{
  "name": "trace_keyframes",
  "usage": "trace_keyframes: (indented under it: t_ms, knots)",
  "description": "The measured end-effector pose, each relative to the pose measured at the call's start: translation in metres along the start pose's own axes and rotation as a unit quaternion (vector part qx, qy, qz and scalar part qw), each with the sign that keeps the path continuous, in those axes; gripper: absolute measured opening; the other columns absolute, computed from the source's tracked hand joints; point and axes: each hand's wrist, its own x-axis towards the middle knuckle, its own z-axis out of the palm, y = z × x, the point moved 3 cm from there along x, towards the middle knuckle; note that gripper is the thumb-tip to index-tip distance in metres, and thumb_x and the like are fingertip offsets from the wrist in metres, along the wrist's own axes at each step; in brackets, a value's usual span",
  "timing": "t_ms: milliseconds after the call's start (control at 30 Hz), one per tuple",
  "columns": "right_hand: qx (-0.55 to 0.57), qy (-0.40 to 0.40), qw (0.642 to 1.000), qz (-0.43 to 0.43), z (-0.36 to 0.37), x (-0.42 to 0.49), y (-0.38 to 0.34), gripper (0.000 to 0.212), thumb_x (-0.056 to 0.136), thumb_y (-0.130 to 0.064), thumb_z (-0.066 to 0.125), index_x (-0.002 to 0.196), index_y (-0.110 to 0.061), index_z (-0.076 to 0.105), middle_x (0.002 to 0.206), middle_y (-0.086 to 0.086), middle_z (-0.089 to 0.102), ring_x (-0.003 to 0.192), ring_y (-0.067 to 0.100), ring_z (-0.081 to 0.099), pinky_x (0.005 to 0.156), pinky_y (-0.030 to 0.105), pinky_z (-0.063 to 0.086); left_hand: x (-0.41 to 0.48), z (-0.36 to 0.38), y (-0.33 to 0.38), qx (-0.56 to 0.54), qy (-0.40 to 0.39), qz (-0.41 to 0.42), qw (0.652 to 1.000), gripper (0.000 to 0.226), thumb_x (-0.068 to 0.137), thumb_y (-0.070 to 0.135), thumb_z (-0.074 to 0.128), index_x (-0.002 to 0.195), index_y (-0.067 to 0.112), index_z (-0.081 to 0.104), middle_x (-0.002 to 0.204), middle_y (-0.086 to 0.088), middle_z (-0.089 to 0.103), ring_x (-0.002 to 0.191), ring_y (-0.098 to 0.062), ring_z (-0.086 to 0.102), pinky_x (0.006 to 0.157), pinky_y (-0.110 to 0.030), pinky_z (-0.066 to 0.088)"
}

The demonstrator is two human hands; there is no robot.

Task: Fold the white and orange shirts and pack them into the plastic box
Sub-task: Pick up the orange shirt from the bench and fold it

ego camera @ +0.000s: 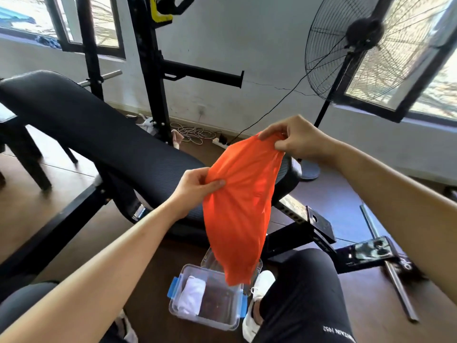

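- The left grip (pixel 195 186), a bare hand, pinches a bunched edge of the thin bright orange shirt (pixel 239 206) between thumb and curled fingers.
- The right grip (pixel 296 139), also bare, is higher and farther out. Its thumb and fingertips are clamped on the gathered top of the same shirt.
- The orange shirt is in the air, stretched at a slant between the two grips. The rest of it hangs down in a narrowing tail whose tip dangles over the far right corner of the box.
- The clear rectangular plastic box with blue side clips (pixel 205 323) stands open on the brown wooden floor (pixel 358 313), just beside a white shoe (pixel 262 283).
- A rolled white shirt (pixel 192 298) lies inside the box along its left wall; the right part of the box shows only its bottom.
- A long black padded counter (pixel 99 129) runs behind the hanging shirt.
- A black pedestal fan (pixel 358 45) stands by the wall at the right.
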Motion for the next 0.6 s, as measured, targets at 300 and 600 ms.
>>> trace_keyframes:
  t_ms: [300, 600]
  knots:
    - [0.201, 0.083, 0.967, 0.131, 0.028, 0.007, 0.020, 0.021, 0.083, 0.006, 0.070, 0.102, -0.002, 0.074, 0.102, 0.024, 0.071, 0.085, 0.026, 0.068, 0.087, 0.040, 0.061, -0.004, -0.022, 0.019, 0.183, 0.133, 0.079, 0.971, 0.034, 0.076, 0.024, 0.085, 0.107, 0.033, 0.073, 0.085, 0.008, 0.072, 0.076, -0.015, 0.067, 0.078, -0.036, 0.058]
    - [0.445, 0.092, 0.883, 0.119, 0.054, 0.002, -0.017, 0.034, 0.091, 0.013, 0.061, 0.124, 0.010, 0.057, 0.091, 0.014, 0.066, 0.071, 0.018, 0.072, 0.070, 0.031, 0.064, -0.033, 0.011, 0.031, 0.220, 0.077, 0.201, 0.951, 0.051, 0.080, 0.012, 0.080, 0.127, 0.026, 0.065, 0.114, 0.014, 0.064, 0.088, -0.003, 0.063, 0.077, -0.021, 0.053]
